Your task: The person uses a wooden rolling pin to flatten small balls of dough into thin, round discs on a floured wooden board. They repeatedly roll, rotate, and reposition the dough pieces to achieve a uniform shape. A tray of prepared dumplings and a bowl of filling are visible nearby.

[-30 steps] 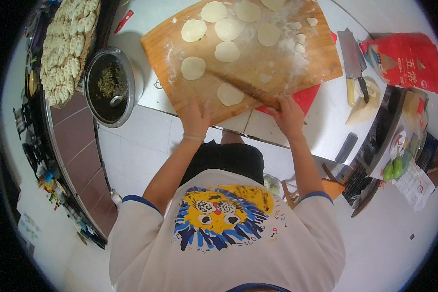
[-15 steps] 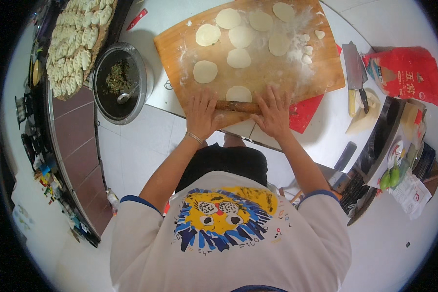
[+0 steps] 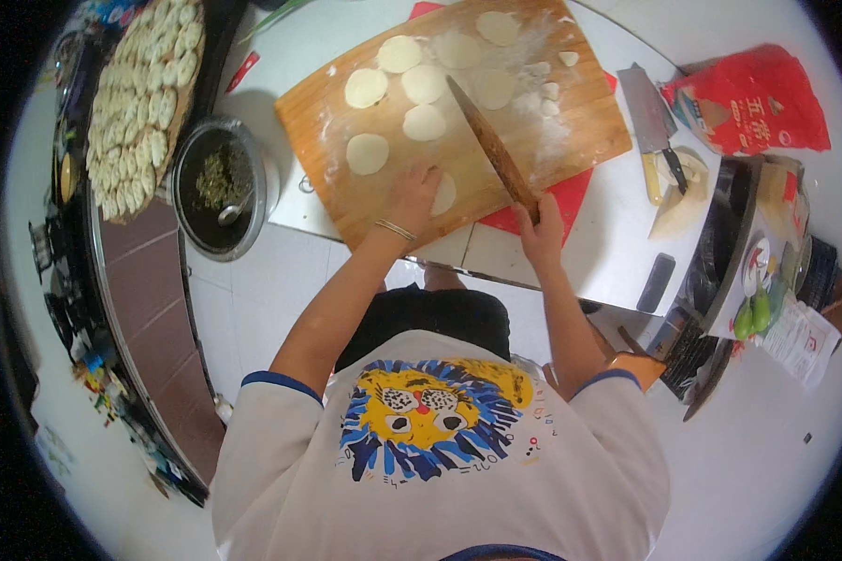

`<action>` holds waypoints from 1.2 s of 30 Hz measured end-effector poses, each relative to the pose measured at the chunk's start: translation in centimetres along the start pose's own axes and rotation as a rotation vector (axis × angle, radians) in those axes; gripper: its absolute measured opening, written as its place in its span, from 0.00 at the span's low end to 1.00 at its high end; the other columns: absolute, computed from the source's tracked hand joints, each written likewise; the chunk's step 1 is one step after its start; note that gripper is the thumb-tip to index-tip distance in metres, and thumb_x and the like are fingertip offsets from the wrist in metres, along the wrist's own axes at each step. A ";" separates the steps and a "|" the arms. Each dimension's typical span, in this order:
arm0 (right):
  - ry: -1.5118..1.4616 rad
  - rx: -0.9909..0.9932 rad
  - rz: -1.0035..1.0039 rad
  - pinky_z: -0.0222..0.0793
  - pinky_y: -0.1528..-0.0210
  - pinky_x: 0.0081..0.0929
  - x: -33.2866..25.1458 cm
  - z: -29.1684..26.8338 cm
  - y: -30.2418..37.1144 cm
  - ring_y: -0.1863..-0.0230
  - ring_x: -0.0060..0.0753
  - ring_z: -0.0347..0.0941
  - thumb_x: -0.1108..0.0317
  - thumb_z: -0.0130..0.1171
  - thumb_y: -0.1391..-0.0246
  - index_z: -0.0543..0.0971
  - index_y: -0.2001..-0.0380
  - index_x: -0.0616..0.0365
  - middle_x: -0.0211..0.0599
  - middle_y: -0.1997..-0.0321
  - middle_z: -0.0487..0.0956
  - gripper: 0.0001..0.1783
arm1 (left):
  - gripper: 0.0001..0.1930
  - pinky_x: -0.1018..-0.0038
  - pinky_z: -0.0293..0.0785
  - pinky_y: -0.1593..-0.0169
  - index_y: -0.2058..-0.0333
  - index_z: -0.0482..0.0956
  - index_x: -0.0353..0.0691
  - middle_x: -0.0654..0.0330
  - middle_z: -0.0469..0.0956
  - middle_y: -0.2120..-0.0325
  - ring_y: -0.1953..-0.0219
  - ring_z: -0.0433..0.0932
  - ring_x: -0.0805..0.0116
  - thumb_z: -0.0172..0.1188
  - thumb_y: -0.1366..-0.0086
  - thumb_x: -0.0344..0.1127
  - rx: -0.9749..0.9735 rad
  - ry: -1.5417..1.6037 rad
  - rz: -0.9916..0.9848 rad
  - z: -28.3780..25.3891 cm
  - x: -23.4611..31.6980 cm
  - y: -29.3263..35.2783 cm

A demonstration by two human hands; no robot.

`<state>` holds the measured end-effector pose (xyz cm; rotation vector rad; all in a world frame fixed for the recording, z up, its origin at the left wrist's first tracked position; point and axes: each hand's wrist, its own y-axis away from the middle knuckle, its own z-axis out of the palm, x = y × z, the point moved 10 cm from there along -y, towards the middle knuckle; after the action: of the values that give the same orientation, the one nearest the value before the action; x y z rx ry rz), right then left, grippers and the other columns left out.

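My right hand (image 3: 541, 232) is closed round the near end of a wooden rolling pin (image 3: 494, 151). The pin slants up and left over the cutting board (image 3: 571, 150), its far end among the dough rounds. My left hand (image 3: 413, 198) is at the board's near edge, its fingers curled on the left side of a flat dough wrapper (image 3: 445, 194); part of that wrapper is hidden under them. Several rolled wrappers, such as one dough round (image 3: 368, 154), lie farther up the floured board. Small dough pieces (image 3: 550, 92) sit at the right.
A metal bowl (image 3: 182, 220) with dark green filling and a spoon (image 3: 230, 215) stands left. Beyond it is a tray of dumplings (image 3: 145, 112). A cleaver (image 3: 647, 103), a knife (image 3: 675, 171), a red bag (image 3: 758, 103) and a dark phone-like slab (image 3: 657, 282) lie right.
Both hands were on the rolling pin, which lay crosswise at the near edge. My left hand has left it for the wrapper; my right hand has swung the pin's far end up and away.
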<state>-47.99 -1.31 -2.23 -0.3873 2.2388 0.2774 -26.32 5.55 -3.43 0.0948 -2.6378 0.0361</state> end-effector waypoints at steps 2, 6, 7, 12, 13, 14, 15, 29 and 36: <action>-0.055 0.096 0.011 0.64 0.68 0.36 0.0 -1.4 1.7 0.70 0.45 0.69 0.64 0.62 0.46 0.74 0.62 0.61 0.45 0.69 0.72 0.13 | 0.17 0.60 0.69 0.48 0.57 0.75 0.39 0.51 0.73 0.57 0.52 0.71 0.51 0.61 0.48 0.27 0.024 0.159 -0.125 2.4 -2.8 -0.1; -0.147 0.164 0.256 0.63 0.68 0.32 3.0 -2.6 4.4 0.72 0.35 0.66 0.65 0.62 0.46 0.75 0.64 0.62 0.40 0.74 0.70 0.12 | 0.14 0.61 0.71 0.51 0.60 0.75 0.40 0.52 0.75 0.62 0.56 0.72 0.50 0.62 0.48 0.31 -0.508 0.040 -0.466 2.7 -4.2 -1.6; -0.160 0.180 0.246 0.63 0.68 0.32 3.4 -2.9 4.8 0.72 0.35 0.67 0.65 0.62 0.46 0.75 0.64 0.62 0.40 0.74 0.70 0.12 | 0.13 0.61 0.71 0.53 0.61 0.75 0.40 0.51 0.76 0.64 0.58 0.73 0.50 0.62 0.47 0.32 -0.446 0.018 -0.309 2.1 -2.9 -2.6; -0.252 0.273 0.226 0.64 0.67 0.31 3.5 -4.6 4.7 0.71 0.34 0.68 0.66 0.62 0.46 0.75 0.64 0.62 0.39 0.73 0.71 0.11 | 0.11 0.60 0.73 0.57 0.63 0.75 0.38 0.49 0.78 0.66 0.63 0.77 0.49 0.59 0.40 0.39 -0.510 0.231 -0.032 2.0 3.8 -7.1; -0.257 0.287 0.238 0.65 0.66 0.31 3.6 -5.0 4.7 0.71 0.34 0.68 0.67 0.62 0.46 0.75 0.64 0.62 0.39 0.72 0.72 0.11 | 0.12 0.60 0.73 0.57 0.62 0.75 0.38 0.49 0.78 0.64 0.62 0.77 0.49 0.58 0.38 0.39 -0.526 0.284 0.003 2.9 5.4 -8.6; -0.259 0.301 0.247 0.65 0.66 0.30 3.7 -5.5 4.7 0.70 0.33 0.68 0.67 0.61 0.46 0.75 0.63 0.62 0.39 0.72 0.72 0.11 | 0.12 0.60 0.73 0.57 0.62 0.75 0.38 0.49 0.78 0.62 0.61 0.78 0.49 0.56 0.37 0.40 -0.539 0.341 0.040 4.0 7.1 -10.4; -0.264 0.310 0.255 0.65 0.66 0.29 3.8 -5.9 4.6 0.70 0.33 0.68 0.67 0.61 0.46 0.75 0.63 0.62 0.39 0.72 0.72 0.11 | 0.13 0.60 0.73 0.57 0.60 0.75 0.38 0.48 0.78 0.61 0.60 0.78 0.50 0.57 0.37 0.40 -0.561 0.304 0.064 4.6 9.0 -12.5; -0.245 0.318 0.312 0.64 0.66 0.27 5.6 -6.9 3.4 0.71 0.29 0.66 0.67 0.60 0.44 0.74 0.62 0.63 0.36 0.72 0.72 0.12 | 0.14 0.58 0.73 0.61 0.61 0.74 0.40 0.49 0.72 0.66 0.63 0.74 0.50 0.63 0.46 0.33 0.135 0.022 0.100 5.8 8.9 -18.2; -0.288 0.185 0.217 0.65 0.66 0.28 2.2 -3.1 1.0 0.70 0.32 0.67 0.68 0.61 0.45 0.74 0.62 0.63 0.38 0.71 0.71 0.12 | 0.15 0.59 0.72 0.57 0.60 0.74 0.35 0.49 0.72 0.64 0.60 0.73 0.47 0.62 0.47 0.30 -0.063 0.096 0.048 1.1 4.1 -2.3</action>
<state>-51.89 -1.79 -1.94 -0.0033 2.0011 0.2215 -30.23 2.98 -2.40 0.0078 -2.5422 -0.0260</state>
